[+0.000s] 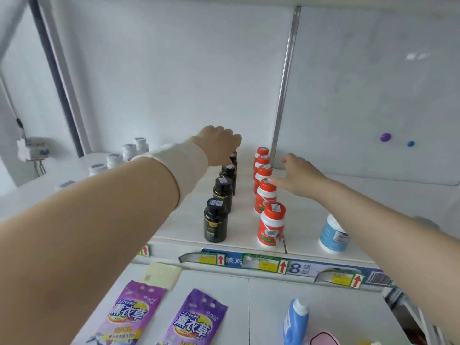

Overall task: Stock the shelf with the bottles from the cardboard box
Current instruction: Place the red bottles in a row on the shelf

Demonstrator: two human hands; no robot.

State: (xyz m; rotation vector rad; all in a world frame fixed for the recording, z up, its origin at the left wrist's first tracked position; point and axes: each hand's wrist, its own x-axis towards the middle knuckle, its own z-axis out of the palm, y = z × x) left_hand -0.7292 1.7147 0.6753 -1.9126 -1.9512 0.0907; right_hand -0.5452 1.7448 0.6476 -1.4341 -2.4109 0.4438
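Top shelf [245, 220]: a row of black bottles [222, 192] runs front to back, with a row of red-capped bottles [265, 195] just beside it on the right; a blue-labelled jar [333, 234] stands apart at the front right and white bottles [129, 151] stand far left. The left hand [219, 143] reaches to the back of the black row, fingers curled down round the top of the rear black bottle [234, 159]. The right hand [298, 175] is released, fingers spread, one tip touching the cap of the second red-capped bottle from the front; purple bags [196, 319] lie on the shelf below.
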